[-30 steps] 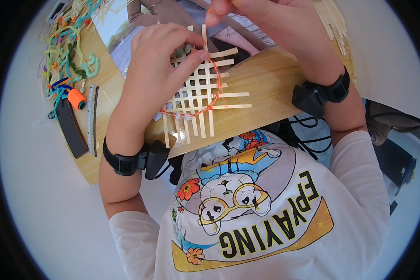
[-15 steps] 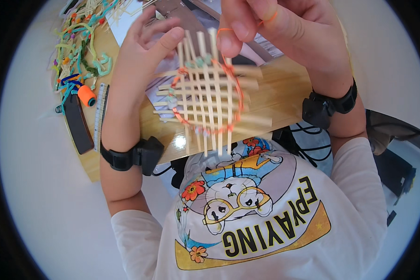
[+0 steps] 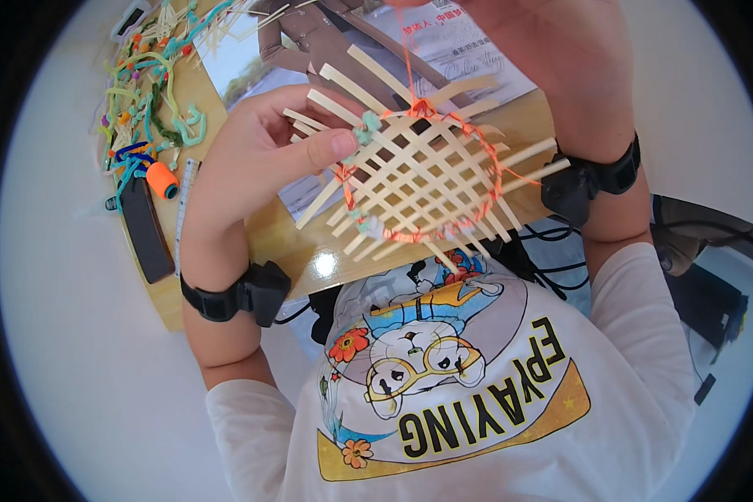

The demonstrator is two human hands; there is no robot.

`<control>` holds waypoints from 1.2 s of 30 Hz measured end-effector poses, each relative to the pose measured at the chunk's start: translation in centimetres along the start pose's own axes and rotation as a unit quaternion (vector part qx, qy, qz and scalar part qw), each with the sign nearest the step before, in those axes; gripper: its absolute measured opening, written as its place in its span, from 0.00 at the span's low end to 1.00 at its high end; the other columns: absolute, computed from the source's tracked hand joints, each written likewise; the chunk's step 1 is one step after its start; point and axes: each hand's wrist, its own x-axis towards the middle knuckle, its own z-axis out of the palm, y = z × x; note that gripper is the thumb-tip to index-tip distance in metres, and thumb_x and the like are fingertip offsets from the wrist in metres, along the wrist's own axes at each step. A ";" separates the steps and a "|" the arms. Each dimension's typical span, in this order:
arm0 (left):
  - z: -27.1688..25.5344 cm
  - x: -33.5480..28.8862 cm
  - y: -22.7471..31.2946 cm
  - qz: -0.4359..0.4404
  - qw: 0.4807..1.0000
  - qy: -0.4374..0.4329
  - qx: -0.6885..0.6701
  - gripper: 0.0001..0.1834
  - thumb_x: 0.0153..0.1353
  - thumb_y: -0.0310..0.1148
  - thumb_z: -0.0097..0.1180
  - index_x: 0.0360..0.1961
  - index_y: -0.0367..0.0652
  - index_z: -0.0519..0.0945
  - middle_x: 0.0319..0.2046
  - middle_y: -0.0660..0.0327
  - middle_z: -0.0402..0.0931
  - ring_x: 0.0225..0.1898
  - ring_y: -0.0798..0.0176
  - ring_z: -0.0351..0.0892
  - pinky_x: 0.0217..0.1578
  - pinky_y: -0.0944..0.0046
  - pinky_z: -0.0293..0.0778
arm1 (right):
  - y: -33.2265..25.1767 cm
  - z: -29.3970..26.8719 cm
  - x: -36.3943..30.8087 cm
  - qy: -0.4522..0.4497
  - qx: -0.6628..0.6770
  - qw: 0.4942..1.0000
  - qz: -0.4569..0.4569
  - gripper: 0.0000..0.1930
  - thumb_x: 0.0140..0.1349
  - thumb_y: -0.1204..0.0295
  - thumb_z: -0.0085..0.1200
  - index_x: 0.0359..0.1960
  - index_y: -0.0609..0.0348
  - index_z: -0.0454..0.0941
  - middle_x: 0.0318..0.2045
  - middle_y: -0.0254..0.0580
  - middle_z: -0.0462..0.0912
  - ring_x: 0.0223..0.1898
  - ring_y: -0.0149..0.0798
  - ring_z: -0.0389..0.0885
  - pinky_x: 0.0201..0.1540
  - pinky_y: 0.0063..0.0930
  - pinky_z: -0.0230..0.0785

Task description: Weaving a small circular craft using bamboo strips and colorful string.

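A lattice of woven pale bamboo strips (image 3: 418, 171) hangs tilted over the near edge of the table. Orange thread is wound round it in a ring, with pale green and whitish bits along the ring. My left hand (image 3: 297, 151) grips the lattice's left side, thumb on top beside a green bit. From the ring's upper edge a taut orange thread (image 3: 408, 63) rises to my right hand (image 3: 552, 50), whose fingertips are partly cut off by the top of the picture. A loose orange end sticks out at the ring's right.
Printed sheets (image 3: 510, 75) lie on the wooden table (image 3: 301, 272) behind the lattice. At the left are a tangle of colourful fuzzy stems (image 3: 169, 79), an orange thread spool (image 3: 162, 180), a dark flat bar (image 3: 145, 234) and a ruler (image 3: 184, 201). Black cables (image 3: 560, 269) hang below the table edge.
My left hand has closed on the lattice, which was hanging from the thread. The lattice has turned and shifted right. My right hand has moved up, drawing the thread upward.
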 end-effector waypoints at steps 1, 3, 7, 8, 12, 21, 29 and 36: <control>0.4 -0.3 0.2 0.024 0.998 0.055 -0.010 0.21 0.61 0.37 0.71 0.50 0.37 0.83 0.41 0.63 0.84 0.43 0.71 0.83 0.44 0.69 0.79 | -0.8 -0.1 0.3 0.011 -0.005 1.000 0.010 0.07 0.77 0.70 0.47 0.49 0.58 0.73 0.38 0.44 0.81 0.45 0.43 0.85 0.51 0.37 0.78; 1.4 -0.6 0.8 0.052 0.993 0.107 -0.018 0.17 0.60 0.33 0.71 0.47 0.37 0.84 0.41 0.63 0.84 0.41 0.70 0.84 0.42 0.68 0.80 | -2.1 -0.7 0.1 0.022 -0.013 0.999 0.019 0.07 0.78 0.70 0.46 0.49 0.57 0.73 0.37 0.43 0.81 0.44 0.42 0.85 0.51 0.36 0.78; 2.9 -1.0 1.8 0.117 0.956 0.263 0.056 0.12 0.59 0.26 0.67 0.45 0.37 0.84 0.40 0.63 0.85 0.39 0.70 0.84 0.42 0.69 0.79 | -4.3 -0.1 -0.6 0.092 -0.177 0.980 -0.006 0.06 0.77 0.70 0.47 0.46 0.58 0.72 0.32 0.39 0.78 0.35 0.35 0.82 0.42 0.30 0.76; 3.1 -0.7 2.3 0.136 0.945 0.293 0.053 0.12 0.58 0.25 0.67 0.44 0.37 0.84 0.40 0.62 0.85 0.39 0.69 0.84 0.42 0.69 0.79 | -5.7 0.9 -0.9 0.159 -0.190 0.969 0.010 0.06 0.77 0.70 0.48 0.45 0.59 0.71 0.30 0.38 0.77 0.32 0.32 0.80 0.39 0.29 0.75; 3.4 -1.0 1.8 0.193 0.908 0.351 0.123 0.12 0.58 0.24 0.67 0.44 0.37 0.84 0.41 0.62 0.85 0.39 0.69 0.84 0.41 0.69 0.79 | -5.8 0.8 -2.9 0.124 -0.353 0.927 0.005 0.07 0.76 0.69 0.49 0.41 0.59 0.70 0.27 0.39 0.77 0.27 0.30 0.76 0.35 0.26 0.73; 2.5 -0.1 0.7 0.417 0.765 0.382 0.307 0.15 0.51 0.20 0.70 0.41 0.41 0.84 0.38 0.57 0.84 0.38 0.63 0.82 0.38 0.66 0.77 | -6.4 6.3 -1.5 0.039 -0.270 0.962 0.004 0.09 0.73 0.64 0.55 0.40 0.55 0.78 0.34 0.31 0.80 0.29 0.27 0.77 0.39 0.22 0.70; 2.3 -0.1 0.5 0.462 0.662 0.344 0.479 0.21 0.42 0.23 0.71 0.41 0.44 0.85 0.37 0.60 0.83 0.37 0.56 0.81 0.36 0.61 0.75 | -3.9 4.0 1.2 0.159 -0.203 0.965 -0.057 0.07 0.79 0.71 0.42 0.45 0.60 0.71 0.34 0.41 0.79 0.37 0.40 0.84 0.44 0.29 0.80; 1.2 0.2 0.8 0.399 0.672 0.261 0.567 0.18 0.44 0.24 0.69 0.40 0.45 0.83 0.36 0.62 0.80 0.40 0.54 0.80 0.42 0.57 0.74 | -2.0 0.2 -1.0 0.191 -0.146 0.968 0.076 0.05 0.76 0.73 0.49 0.45 0.62 0.74 0.33 0.38 0.80 0.38 0.34 0.82 0.46 0.27 0.78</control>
